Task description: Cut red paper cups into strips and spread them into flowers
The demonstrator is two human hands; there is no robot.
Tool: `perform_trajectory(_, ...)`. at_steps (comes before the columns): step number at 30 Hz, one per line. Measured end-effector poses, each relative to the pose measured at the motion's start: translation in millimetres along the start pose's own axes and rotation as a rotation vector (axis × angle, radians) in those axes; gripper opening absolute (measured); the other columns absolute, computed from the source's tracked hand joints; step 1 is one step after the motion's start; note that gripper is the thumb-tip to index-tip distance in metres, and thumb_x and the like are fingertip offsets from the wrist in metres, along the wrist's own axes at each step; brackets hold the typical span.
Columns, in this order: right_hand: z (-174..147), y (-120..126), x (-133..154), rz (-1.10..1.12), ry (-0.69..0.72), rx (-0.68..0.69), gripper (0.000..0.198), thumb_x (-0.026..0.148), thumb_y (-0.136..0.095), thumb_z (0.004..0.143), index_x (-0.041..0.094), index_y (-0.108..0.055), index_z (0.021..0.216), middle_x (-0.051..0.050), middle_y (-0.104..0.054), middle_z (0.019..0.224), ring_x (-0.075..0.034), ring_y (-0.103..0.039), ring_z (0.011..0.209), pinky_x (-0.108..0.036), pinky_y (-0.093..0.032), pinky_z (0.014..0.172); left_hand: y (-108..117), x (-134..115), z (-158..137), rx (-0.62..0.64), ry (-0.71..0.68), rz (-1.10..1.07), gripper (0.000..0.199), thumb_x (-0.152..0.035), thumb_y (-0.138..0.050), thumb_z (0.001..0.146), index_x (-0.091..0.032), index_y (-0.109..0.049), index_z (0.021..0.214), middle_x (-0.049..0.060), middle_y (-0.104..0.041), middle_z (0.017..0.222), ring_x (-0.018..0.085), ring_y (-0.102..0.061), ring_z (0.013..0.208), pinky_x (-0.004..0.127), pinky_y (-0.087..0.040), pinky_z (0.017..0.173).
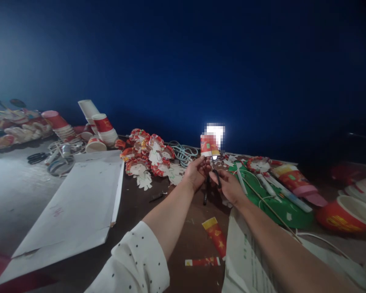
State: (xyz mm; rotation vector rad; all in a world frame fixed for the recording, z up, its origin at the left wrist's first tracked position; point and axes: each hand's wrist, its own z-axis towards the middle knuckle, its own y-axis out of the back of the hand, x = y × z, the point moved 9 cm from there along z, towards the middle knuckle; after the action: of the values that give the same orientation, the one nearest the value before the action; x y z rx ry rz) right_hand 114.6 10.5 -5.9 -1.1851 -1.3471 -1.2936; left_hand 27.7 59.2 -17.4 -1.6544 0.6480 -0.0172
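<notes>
In front of me, my left hand (197, 173) grips the lower edge of a red piece of paper cup (207, 145) and holds it up. My right hand (227, 185) is closed round the black handles of a pair of scissors (216, 178), whose blades point up at the cup piece. Whether the blades are parted I cannot tell. On the brown table below lie two cut red-and-yellow paper strips (215, 236) (202, 261). Left of my hands sits a heap of red-and-white paper cutouts (149, 154).
A large white board (70, 207) lies at the left. Behind it stand stacked paper cups (103, 126) and tangled cables (65, 156). To the right are a green sheet (285, 209) with glue-gun-like tools, a fallen cup stack (299, 183) and a red bowl (347, 213).
</notes>
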Motion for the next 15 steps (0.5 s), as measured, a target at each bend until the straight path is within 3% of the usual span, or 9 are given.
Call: perform_trajectory(15,-3.5,1.9,7.6,-0.031,0.05,-0.044,0.042,0.06,-0.067,0.068,0.021,-0.052,0.065,0.004,-0.053,0.051,-0.009,-0.038,0.045,-0.026,-0.025,0.046,-4.1,1.3,-3.0,-0.008,0.012,0.024,0.017,-0.013,-0.05,0.088,-0.004,-0.063,0.081,0.004,-0.059,0.061,0.005,-0.055,0.051,0.013,-0.047,0.051)
